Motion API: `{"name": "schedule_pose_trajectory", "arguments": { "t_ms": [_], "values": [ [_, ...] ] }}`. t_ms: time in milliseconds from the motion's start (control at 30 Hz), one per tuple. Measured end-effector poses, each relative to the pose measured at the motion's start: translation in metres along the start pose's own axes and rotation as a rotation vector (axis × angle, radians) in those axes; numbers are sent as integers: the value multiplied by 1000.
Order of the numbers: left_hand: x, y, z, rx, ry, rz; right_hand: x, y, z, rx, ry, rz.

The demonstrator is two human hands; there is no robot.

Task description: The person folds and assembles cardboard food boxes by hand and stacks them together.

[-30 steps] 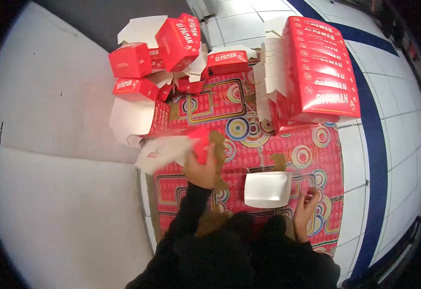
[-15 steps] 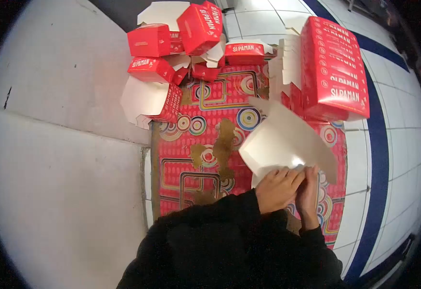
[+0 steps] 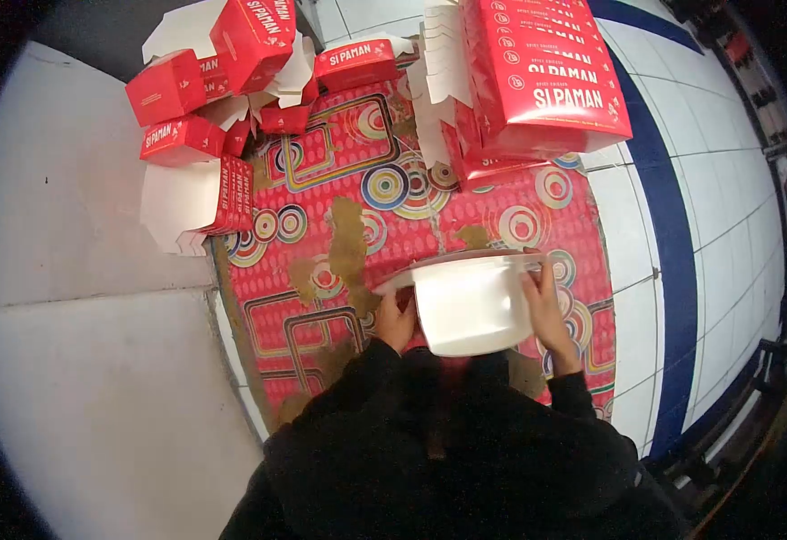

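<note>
The white box point(image 3: 470, 310) is low in the middle, open side up, just in front of the person's dark clothes point(image 3: 429, 441). We see its white inside, but its outside is nearly all hidden. I can't tell if it sits on the patterned mat point(image 3: 519, 225) or is held above it. A long flap point(image 3: 474, 262) runs along its far side, and its ends look a bit smeary.

The left hand point(image 3: 397, 322) pinches the left end of the flap, with some fingertips hidden under it. The right hand point(image 3: 548, 315) pinches the right wall: the thumb shows, but the other fingers are partly tucked behind.

Past the hands, on the right, is a tall stack of red boxes point(image 3: 560, 112). Its top is cut off by the picture's edge. On the left is a messy pile of red boxes point(image 3: 166, 88). They cover each other, so they are hard to count. Far right, the things by the floor tiles point(image 3: 636, 306) are too dark to name.
</note>
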State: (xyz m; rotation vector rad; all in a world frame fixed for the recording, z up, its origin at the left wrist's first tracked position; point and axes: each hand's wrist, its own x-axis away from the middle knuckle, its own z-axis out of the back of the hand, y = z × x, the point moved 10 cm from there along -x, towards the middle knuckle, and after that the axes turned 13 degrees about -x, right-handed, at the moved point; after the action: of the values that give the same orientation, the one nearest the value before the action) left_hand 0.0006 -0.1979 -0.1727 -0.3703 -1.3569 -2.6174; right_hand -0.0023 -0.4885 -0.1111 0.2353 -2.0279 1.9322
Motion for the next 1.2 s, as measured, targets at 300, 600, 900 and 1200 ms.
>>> {"name": "schedule_pose_trajectory", "arguments": {
  "t_ms": [300, 600, 900, 1200],
  "values": [
    [-13, -20, -11, 391, 0, -34, -12, 13, -22, 94, 218, 139],
    [-5, 2, -7, 495, 8, 85, -4, 13, -18, -11, 315, 102],
    [-10, -33, -18, 323, 92, -4, -11, 10, -19, 181, 163, 116],
    [-4, -12, -7, 324, 109, -52, -26, 0, -26, 239, 56, 233]
  ]
}}
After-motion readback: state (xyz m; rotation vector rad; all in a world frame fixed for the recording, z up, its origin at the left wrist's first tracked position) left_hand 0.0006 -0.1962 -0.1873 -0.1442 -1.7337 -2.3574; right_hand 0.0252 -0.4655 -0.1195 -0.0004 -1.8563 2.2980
